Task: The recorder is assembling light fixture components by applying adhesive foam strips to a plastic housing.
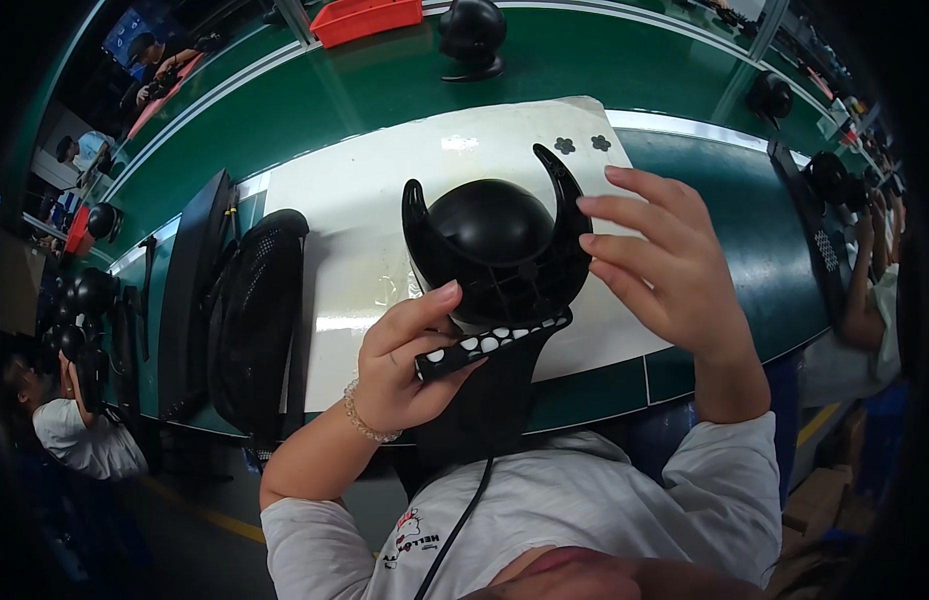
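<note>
A glossy black plastic part [493,225] with a round dome and two curved, horn-like arms is held above a white mat in the middle. Along its near lower edge runs a black strip with white round spots [485,343]. My left hand [410,355] is closed around this strip's left end, the thumb up beside the part. Spread fingers of my right hand [660,250] are at the right horn; their tips reach its outer edge, and I cannot tell how firmly they touch. Two small dark flower-shaped pieces [583,145] lie at the mat's far right corner.
The white mat [360,200] covers part of the green bench [705,200]. Left of it lie a black mesh-covered part [260,310] and a long black panel [192,300]. Behind stand a black round-headed unit [473,35] and a red tray [367,20]. Other people work at both sides.
</note>
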Tool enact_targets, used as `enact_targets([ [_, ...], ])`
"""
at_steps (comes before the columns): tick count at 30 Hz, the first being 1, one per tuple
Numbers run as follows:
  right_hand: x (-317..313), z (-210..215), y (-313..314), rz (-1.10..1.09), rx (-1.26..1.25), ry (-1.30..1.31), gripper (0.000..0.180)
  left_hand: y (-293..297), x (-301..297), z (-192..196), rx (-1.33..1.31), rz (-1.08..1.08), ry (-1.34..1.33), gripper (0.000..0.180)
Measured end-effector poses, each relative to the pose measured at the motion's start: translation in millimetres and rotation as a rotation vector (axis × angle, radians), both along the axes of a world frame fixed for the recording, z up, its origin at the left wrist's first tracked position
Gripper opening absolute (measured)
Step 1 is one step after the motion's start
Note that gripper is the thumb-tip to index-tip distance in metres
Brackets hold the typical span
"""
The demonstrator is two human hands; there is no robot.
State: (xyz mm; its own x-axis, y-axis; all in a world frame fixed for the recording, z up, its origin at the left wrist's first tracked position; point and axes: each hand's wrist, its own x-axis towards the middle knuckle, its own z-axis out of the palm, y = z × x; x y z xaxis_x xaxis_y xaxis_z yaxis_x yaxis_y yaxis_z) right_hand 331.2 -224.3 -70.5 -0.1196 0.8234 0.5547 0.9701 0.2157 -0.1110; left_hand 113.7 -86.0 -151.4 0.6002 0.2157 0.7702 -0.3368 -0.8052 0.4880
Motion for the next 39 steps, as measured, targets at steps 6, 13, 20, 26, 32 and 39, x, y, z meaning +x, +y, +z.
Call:
enact_targets([
  [6,-10.6,-2.2,-0.8,-0.017,0.197,0.076,0.015,0.8,-1.4,-0.8,0.015,-0.01,-0.012,0.032],
  [13,-55.1,3.4,19.9,0.347,0.073,0.114,0.022,-0.5,-0.6,4.4,0.064,-0.01,-0.016,0.031],
  [20,-61.7,-10.9,24.6,0.45,0.21,-0.024,0.019,1.8,-1.7,5.1,0.148,0.039,-0.036,0.029],
  [26,-58.3,-25.5,28.5,0.556,0.272,0.051,0.015,3.9,0.3,1.7,0.054,-0.008,-0.085,0.031],
  [32,-58.8,-19.0,31.8,0.478,0.189,0.176,0.02,3.9,-2.2,3.2,0.073,-0.003,-0.066,0.032],
  [39,-66.6,-24.1,21.1,0.553,0.334,-0.051,0.014,4.3,-0.1,2.1,0.057,-0.001,-0.08,0.035],
])
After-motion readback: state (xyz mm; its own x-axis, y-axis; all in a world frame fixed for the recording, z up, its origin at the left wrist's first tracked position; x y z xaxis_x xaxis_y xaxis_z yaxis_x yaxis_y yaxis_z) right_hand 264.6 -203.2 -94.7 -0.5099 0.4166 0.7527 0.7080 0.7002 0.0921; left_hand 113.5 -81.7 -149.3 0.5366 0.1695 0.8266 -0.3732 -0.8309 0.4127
